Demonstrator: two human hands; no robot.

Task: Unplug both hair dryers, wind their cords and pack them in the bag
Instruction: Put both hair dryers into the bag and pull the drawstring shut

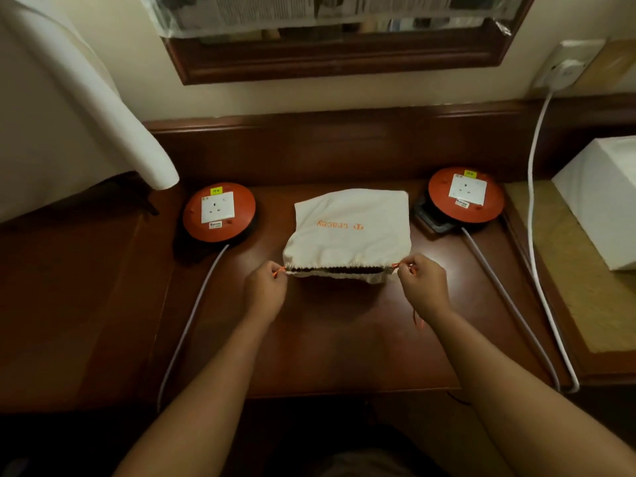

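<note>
Left hand (265, 290) and right hand (425, 287) each pinch an orange drawstring (279, 271) of the cream bag (351, 228) between them, printed "tracey"; its contents stay hidden

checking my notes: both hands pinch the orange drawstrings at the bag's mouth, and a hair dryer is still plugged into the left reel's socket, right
Not quite. In the head view the left reel socket is empty. The left hand and right hand do pinch the drawstrings at the bag mouth.
</note>
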